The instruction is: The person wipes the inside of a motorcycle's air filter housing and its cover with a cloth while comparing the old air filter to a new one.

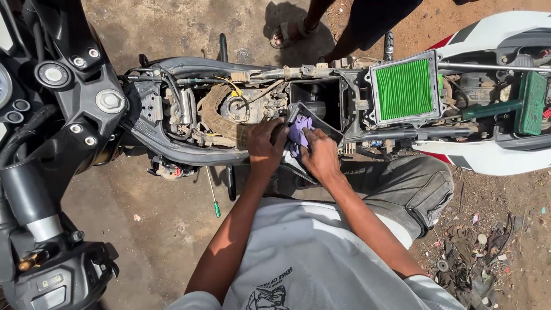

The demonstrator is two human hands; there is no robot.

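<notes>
Head view looks down on a stripped motorcycle standing on dirt ground. The left hand grips the edge of a dark plastic cover at the open airbox, steadying it. The right hand is closed on a purple rag, pressing it against the cover's inner face. To wipe well, I judge the left hand should hold the cover firm while the rag works into the corners, keeping grit out of the airbox. A green filter rests on the frame to the right; a green-handled screwdriver lies on the ground. Another person's sandalled foot stands beyond.
</notes>
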